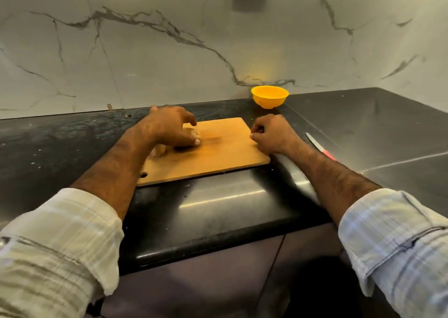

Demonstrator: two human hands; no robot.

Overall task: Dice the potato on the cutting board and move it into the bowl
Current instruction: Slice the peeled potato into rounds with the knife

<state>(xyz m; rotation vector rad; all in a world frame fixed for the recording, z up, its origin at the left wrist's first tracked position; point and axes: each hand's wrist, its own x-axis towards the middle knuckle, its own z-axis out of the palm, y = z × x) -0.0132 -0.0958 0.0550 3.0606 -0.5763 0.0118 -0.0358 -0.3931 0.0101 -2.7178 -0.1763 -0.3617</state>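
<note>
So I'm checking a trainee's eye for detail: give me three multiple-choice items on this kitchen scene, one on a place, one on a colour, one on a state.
1. Where does the red-handled knife lie?
A on the wooden cutting board
B on the dark counter, right of the board
C in the bowl

2. What colour is the small round plastic bowl?
A yellow
B green
C white

3. What is the left hand doing?
A hanging idle
B gripping the knife
C holding the potato on the wooden cutting board

Answers: 1 B, the knife rests on the dark counter beyond the right hand; 2 A, plainly yellow; 3 C, its fingers curl over the potato.
</note>
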